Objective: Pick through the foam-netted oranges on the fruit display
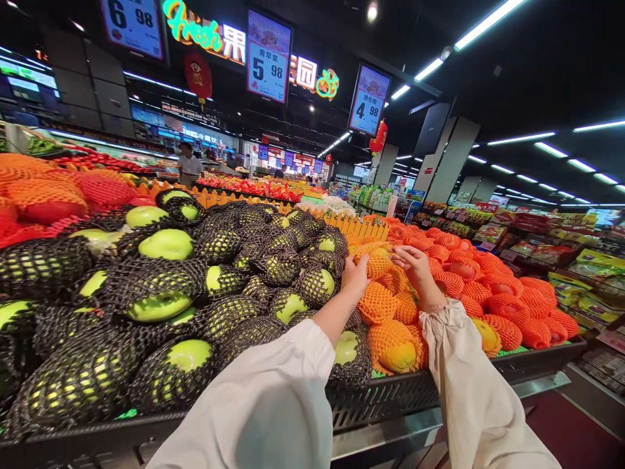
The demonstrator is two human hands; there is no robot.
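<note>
Both arms reach out in pale, loose sleeves over the fruit display. At the back of the orange pile, an orange (378, 264) in an orange foam net lies between my hands. My left hand (355, 277) is closed at its left side, thumb up; its other fingers are partly hidden. My right hand (414, 266) is at the right side, fingers bent and pinching the net's edge, as far as I can see. Several more netted oranges (378, 303) lie just below. Left of my left hand are green apples (316, 286) in black foam nets.
A black slatted rack edge (381, 398) runs along the front. Red-orange netted fruit (502, 283) fills the right side. An orange picket divider (364, 227) stands behind. Price signs (268, 57) hang above. A person (189, 166) stands farther back; packaged-goods shelves (581, 273) are at right.
</note>
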